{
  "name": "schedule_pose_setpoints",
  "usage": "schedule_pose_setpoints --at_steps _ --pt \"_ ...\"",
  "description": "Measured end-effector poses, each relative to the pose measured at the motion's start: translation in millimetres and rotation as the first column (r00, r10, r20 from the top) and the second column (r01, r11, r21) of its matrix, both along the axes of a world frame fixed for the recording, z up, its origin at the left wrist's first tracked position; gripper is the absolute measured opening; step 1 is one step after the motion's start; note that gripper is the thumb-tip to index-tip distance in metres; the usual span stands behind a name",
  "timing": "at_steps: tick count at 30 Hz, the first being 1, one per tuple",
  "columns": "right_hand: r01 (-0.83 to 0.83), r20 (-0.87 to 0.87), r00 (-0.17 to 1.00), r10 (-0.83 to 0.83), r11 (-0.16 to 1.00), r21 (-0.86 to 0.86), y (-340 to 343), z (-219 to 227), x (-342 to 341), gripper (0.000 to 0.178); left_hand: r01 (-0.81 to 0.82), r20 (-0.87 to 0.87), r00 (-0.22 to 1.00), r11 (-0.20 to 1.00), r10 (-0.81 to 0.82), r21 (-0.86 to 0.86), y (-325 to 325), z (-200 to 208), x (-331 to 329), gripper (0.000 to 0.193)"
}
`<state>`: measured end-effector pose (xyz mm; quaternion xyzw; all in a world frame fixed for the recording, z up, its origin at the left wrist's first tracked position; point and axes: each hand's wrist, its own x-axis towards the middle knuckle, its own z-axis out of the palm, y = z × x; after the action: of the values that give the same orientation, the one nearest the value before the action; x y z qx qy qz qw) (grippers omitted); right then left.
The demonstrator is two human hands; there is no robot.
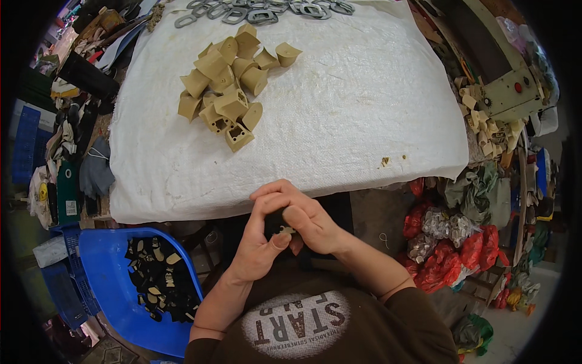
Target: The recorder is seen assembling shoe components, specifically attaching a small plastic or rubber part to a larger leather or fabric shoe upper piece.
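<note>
My left hand [256,252] and my right hand [315,229] meet just in front of the table's near edge, close to my body. Their fingers are curled together around a small pale piece [287,230], which peeks out between the thumbs. Most of it is hidden by the fingers, so its kind cannot be made out. Beyond the hands, a heap of tan moulded pieces [213,65] with curved sides lies on the white woven sheet [351,115] that covers the table. A few of them show square holes in their ends.
Grey metal oval rings [247,15] lie along the far edge. At my left stands a blue plastic basin [100,267] with black and tan small parts. Red plastic bags [445,267] are at the right, below a pale green machine [512,94] with more tan pieces beside it.
</note>
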<state>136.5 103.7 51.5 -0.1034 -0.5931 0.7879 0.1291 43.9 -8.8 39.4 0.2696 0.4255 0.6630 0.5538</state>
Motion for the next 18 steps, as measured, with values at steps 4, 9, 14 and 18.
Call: schedule_pose_setpoints --at_steps 4,9,14,18 --pt "0.073 -0.014 0.997 -0.073 0.997 0.031 -8.1 -1.9 8.7 0.044 -0.105 0.183 0.979 0.994 0.095 0.045 6.4 10.0 -0.8 0.061" --pt "0.177 -0.020 0.984 -0.176 0.979 0.102 -16.7 -13.6 6.0 0.031 -0.231 0.240 0.935 0.962 0.260 -0.144 7.6 14.8 11.4 0.032" --pt "0.164 0.094 0.983 -0.155 0.982 -0.095 -17.7 -6.1 8.1 0.030 -0.192 0.150 0.966 0.972 0.211 -0.134 0.6 8.0 4.9 0.035" --pt "0.411 -0.227 0.911 -0.345 0.798 0.440 -1.1 -7.0 2.1 0.036 -0.223 0.038 0.974 0.975 0.224 -0.024 6.8 10.1 -7.4 0.052"
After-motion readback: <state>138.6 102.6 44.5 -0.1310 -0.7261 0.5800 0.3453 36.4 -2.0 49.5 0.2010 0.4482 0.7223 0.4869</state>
